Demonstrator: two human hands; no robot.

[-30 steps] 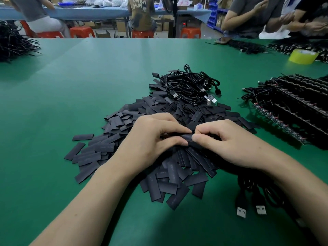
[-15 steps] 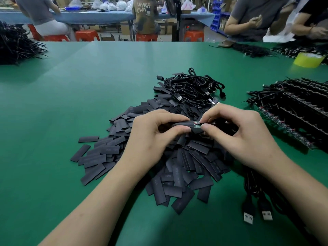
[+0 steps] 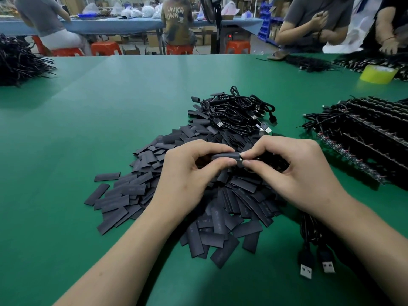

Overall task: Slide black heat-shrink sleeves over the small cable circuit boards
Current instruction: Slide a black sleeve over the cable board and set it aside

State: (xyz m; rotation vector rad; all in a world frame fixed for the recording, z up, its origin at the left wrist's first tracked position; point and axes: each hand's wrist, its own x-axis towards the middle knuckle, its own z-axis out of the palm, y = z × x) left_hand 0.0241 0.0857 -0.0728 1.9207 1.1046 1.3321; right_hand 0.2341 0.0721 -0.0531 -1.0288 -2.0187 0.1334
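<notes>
My left hand [image 3: 189, 173] pinches a black heat-shrink sleeve [image 3: 225, 156] between thumb and fingers, holding it level above the pile. My right hand [image 3: 295, 171] pinches the small circuit board end of a cable [image 3: 241, 157] right at the sleeve's right opening; only a sliver of the board shows. Beneath both hands lies a big pile of flat black sleeves [image 3: 220, 208] on the green table [image 3: 88, 140]. The held cable runs under my right forearm to USB plugs [image 3: 315, 266] near the front.
A tangle of black USB cables [image 3: 240, 111] lies behind the sleeve pile. Rows of cables with boards [image 3: 364, 138] fill the right side. A yellow tape roll [image 3: 377, 74] sits far right, a black cable bundle [image 3: 17, 60] far left. People work at the far edge.
Both hands rose off the pile with the sleeve and the board. The sleeve now covers nearly all of the board, which showed more half a second ago.
</notes>
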